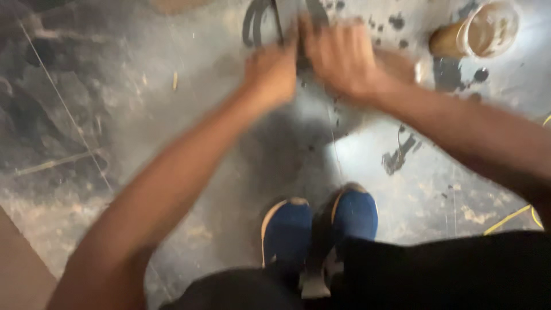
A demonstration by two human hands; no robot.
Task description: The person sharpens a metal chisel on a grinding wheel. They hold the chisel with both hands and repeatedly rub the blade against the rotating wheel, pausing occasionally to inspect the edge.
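Both arms stretched forward past the blue shoes (318, 221); left hand (271, 73) curled, right hand (340, 57) spread, both on a dark loop (255, 23); grip unclear, blurred.

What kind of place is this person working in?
Probably a workshop or garage: a stained, scuffed concrete floor, a grimy open can, and both hands on a blurred dark rubbery loop.

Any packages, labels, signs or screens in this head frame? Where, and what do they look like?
No labels, signs or screens show.
Round brown open-topped container: top right on the stained grey floor, lying tilted, pale smeared inside; the only package-like thing.
Left hand and right hand: top centre, blurred, on a dark looped object; grip unclear.
Blue shoes: bottom centre.
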